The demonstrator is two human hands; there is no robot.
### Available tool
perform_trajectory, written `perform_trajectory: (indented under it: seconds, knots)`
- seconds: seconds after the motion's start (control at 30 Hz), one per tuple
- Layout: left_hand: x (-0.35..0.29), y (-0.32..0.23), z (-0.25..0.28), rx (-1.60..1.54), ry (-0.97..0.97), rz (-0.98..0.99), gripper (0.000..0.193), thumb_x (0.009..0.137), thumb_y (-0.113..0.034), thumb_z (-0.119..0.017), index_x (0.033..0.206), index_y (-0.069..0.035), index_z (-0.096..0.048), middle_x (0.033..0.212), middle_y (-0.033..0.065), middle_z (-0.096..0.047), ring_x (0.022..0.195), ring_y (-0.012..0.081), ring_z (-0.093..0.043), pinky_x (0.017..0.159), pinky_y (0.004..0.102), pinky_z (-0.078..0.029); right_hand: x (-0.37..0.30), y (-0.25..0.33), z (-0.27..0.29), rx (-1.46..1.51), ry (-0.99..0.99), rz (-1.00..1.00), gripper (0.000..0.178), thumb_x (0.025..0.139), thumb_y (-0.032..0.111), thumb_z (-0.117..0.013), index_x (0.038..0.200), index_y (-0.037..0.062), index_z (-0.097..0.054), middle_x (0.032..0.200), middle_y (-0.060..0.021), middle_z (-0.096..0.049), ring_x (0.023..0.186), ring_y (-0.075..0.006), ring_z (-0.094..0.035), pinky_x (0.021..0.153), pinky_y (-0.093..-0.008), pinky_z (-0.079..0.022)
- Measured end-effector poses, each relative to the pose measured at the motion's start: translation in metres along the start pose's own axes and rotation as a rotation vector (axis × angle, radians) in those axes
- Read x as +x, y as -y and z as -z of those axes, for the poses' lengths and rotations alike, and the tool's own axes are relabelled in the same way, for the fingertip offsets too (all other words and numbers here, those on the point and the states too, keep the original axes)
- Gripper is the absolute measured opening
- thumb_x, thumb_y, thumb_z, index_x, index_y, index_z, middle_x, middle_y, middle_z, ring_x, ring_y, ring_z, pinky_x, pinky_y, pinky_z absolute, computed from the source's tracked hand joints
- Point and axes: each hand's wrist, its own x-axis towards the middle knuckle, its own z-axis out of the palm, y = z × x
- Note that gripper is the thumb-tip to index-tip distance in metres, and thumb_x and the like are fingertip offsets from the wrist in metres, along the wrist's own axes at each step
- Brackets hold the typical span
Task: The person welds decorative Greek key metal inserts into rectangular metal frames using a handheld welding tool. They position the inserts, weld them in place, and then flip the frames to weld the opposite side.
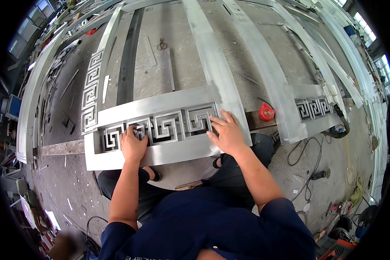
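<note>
A silvery metal frame lies across in front of me, and a strip of Greek-key metal fretwork sits in its long opening. My left hand is on the left half of the fretwork, fingers bent over its bars and thumb apart from them; some fingertips are hidden. My right hand rests with fingers spread at the strip's right end, its fingertips touching the fretwork edge and the wide frame bar. A matching fretwork strip runs along the left upright.
A red tape measure sits on a dark beam right of the frame. Further right is another fretwork panel. Scissors lie on the floor beyond. An angle grinder and loose cables lie at the lower right; metal lengths line both sides.
</note>
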Motion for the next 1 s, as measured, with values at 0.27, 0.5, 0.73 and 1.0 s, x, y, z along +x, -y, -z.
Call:
perform_trajectory:
  seconds: [0.27, 0.5, 0.73, 1.0]
  knots:
    - [-0.001, 0.001, -0.005, -0.016, -0.045, 0.038, 0.050, 0.075, -0.022, -0.077, 0.116, 0.000, -0.060, 0.117, 0.0169, -0.065, 0.117, 0.0373, -0.054, 0.102, 0.0449, -0.045, -0.001, 0.001, -0.001, -0.088, 0.057, 0.040, 0.054, 0.098, 0.050, -0.058, 0.133, 0.0104, -0.066, 0.145, -0.0051, -0.060, 0.146, -0.0305, -0.038, 0.124, -0.0465, -0.025]
    - [-0.002, 0.001, -0.006, -0.051, -0.074, 0.055, 0.049, 0.072, -0.023, -0.078, 0.112, -0.003, -0.058, 0.107, 0.0171, -0.064, 0.111, 0.0377, -0.055, 0.098, 0.0468, -0.045, 0.001, 0.009, 0.006, -0.139, 0.138, 0.020, 0.070, 0.095, 0.061, -0.057, 0.138, 0.0051, -0.062, 0.149, -0.0084, -0.055, 0.150, -0.0316, -0.032, 0.126, -0.0474, -0.020]
    - [0.001, 0.000, -0.005, -0.016, -0.023, 0.076, 0.049, 0.074, -0.024, -0.077, 0.114, -0.003, -0.058, 0.112, 0.0147, -0.065, 0.113, 0.0358, -0.054, 0.104, 0.0454, -0.042, 0.000, 0.013, 0.006, -0.135, 0.121, -0.007, 0.080, 0.094, 0.064, -0.056, 0.143, 0.0017, -0.054, 0.153, -0.0117, -0.050, 0.150, -0.0334, -0.032, 0.126, -0.0465, -0.020]
    - [-0.005, 0.001, -0.008, -0.052, -0.167, 0.027, 0.043, 0.073, -0.021, -0.079, 0.103, -0.003, -0.055, 0.100, 0.0146, -0.061, 0.109, 0.0370, -0.052, 0.098, 0.0471, -0.042, -0.002, 0.013, 0.000, -0.182, 0.055, -0.022, 0.083, 0.093, 0.063, -0.058, 0.143, -0.0024, -0.052, 0.150, -0.0172, -0.052, 0.147, -0.0350, -0.036, 0.125, -0.0465, -0.022]
